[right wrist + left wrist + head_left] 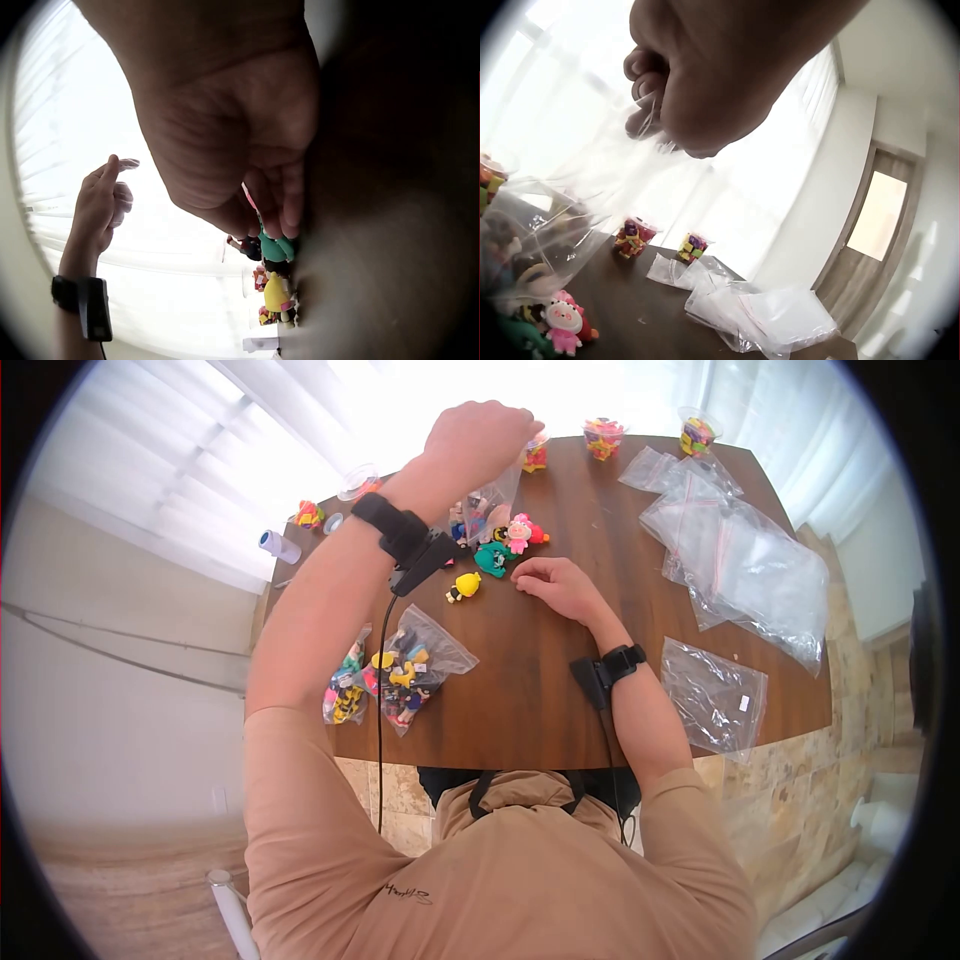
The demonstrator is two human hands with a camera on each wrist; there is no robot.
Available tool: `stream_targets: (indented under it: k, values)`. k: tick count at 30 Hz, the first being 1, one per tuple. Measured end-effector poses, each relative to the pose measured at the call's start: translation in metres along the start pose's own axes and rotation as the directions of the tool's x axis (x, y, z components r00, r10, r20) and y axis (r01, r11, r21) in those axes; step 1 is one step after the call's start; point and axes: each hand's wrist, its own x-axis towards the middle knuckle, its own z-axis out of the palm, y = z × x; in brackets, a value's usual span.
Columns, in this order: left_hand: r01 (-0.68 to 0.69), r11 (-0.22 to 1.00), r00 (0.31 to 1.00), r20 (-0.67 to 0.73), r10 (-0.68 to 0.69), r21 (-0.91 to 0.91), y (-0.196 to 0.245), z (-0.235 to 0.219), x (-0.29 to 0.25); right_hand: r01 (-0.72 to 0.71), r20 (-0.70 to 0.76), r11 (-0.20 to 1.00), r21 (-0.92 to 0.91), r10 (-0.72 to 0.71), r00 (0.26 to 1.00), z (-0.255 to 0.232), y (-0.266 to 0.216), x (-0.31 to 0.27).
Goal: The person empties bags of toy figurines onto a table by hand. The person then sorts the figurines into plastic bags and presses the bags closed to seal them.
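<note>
Raised over the far side of the table, my left hand (480, 440) pinches a clear plastic bag (562, 232) by its upper part. The bag hangs down with several small toy figures in its lower end. Beside and below it on the wood lie a pink figure (518, 536), a teal figure (491, 559) and a yellow-topped figure (464, 588). My right hand (562, 590) is low over the table, just right of the teal figure, its fingers loosely bent with nothing seen between them.
Two filled bags of figures (405, 675) lie at the near left. Clear bags (765, 570) are piled at the right, with a single flat bag (715, 700) nearer. Cups of colourful pieces (603, 440) line the far edge. A white bottle (280, 547) stands at the left edge.
</note>
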Motion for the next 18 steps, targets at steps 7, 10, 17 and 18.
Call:
stream_targets:
  k: [7, 10, 17, 18]
  values:
    - [-0.191, 0.938, 0.873, -0.488, 0.027, -0.289, -0.004, -0.078, 0.013, 0.020, -0.001, 0.991, -0.130, -0.021, 1.000, 0.001, -0.011, -0.003]
    - [-0.009, 0.558, 0.912, -0.236, -0.336, -0.830, 0.015, -0.069, 0.014, 0.034, 0.009, 0.969, -0.243, -0.033, 0.999, 0.004, -0.010, -0.001]
    - [0.244, -0.103, 0.960, 0.255, -0.117, -0.964, 0.193, 0.038, -0.003, 0.484, -0.114, 0.875, 0.018, -0.479, 0.870, 0.022, 0.069, 0.028]
    - [0.268, -0.024, 0.962, 0.269, -0.042, -0.963, 0.210, 0.042, -0.007, 0.480, -0.133, 0.877, 0.009, -0.474, 0.870, 0.012, 0.042, 0.013]
